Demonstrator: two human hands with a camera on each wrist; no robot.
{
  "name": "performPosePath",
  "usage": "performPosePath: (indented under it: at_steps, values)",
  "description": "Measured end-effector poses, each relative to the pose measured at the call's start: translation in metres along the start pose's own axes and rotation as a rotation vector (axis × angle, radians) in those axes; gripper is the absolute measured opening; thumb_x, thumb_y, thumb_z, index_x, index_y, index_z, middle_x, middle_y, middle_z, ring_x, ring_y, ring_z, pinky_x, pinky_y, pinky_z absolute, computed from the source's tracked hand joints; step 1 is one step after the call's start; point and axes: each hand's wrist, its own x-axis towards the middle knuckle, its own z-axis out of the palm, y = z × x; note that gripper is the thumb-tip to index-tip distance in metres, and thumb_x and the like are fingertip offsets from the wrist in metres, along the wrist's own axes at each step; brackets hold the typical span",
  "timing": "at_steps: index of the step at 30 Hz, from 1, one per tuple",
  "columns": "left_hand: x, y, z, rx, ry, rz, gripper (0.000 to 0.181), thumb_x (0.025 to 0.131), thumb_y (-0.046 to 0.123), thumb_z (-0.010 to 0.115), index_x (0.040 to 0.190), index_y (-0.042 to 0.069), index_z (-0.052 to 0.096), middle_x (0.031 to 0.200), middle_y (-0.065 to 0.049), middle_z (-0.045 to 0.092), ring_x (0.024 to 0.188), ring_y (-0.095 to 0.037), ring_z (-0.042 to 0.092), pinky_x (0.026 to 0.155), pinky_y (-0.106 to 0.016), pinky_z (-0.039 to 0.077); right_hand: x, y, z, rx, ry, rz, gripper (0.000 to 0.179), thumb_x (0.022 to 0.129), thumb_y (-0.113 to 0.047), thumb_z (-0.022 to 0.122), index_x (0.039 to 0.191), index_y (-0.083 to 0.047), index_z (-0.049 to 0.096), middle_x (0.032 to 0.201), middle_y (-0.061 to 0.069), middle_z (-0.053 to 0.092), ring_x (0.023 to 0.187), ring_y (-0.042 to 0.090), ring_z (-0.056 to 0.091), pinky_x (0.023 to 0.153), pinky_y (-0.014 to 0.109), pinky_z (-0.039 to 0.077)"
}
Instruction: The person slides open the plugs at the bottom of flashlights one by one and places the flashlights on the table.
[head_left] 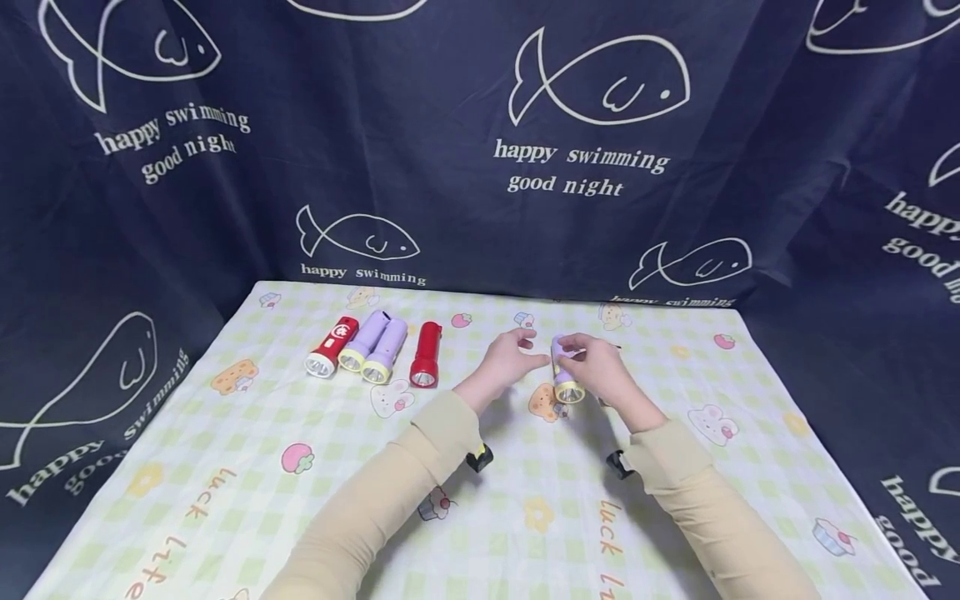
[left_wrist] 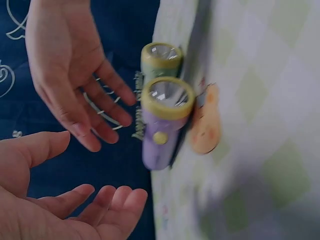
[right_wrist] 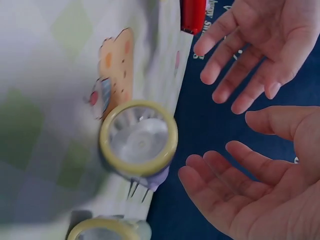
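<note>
A purple flashlight (left_wrist: 161,142) with a yellow rim and yellow button lies on the tablecloth, lens toward me. Beside it, a green flashlight (left_wrist: 159,69), also yellow-rimmed, is mostly hidden by my right hand in the head view. My left hand (head_left: 512,365) hovers left of the purple flashlight, fingers spread and holding nothing. On the other side my right hand (head_left: 602,371) overlaps the purple flashlight in the head view. Both wrist views show a gap between its relaxed fingers and the flashlights.
Left of my hands lie a red flashlight (head_left: 426,354), two more purple flashlights (head_left: 387,346) (head_left: 364,337) side by side, and a red one with a white head (head_left: 333,346). A dark blue fish-print curtain (head_left: 465,167) hangs behind the table's far edge.
</note>
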Motion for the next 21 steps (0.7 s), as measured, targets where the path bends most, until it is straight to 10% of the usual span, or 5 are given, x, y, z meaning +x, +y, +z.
performPosePath:
  at_steps: [21]
  values:
    - [-0.02,0.001,-0.068,0.196,0.118,0.117,0.052,0.083,0.019,0.069,0.131,0.007,0.053,0.123,-0.015,0.059,0.107,-0.031,0.059,0.088,-0.038,0.052,0.012,-0.042,0.021,0.052,0.036,-0.13,0.038,0.086,-0.015,0.066,0.122,-0.003,0.06,0.112,0.016,0.066,0.09,0.03,0.068,0.079,0.042,0.055]
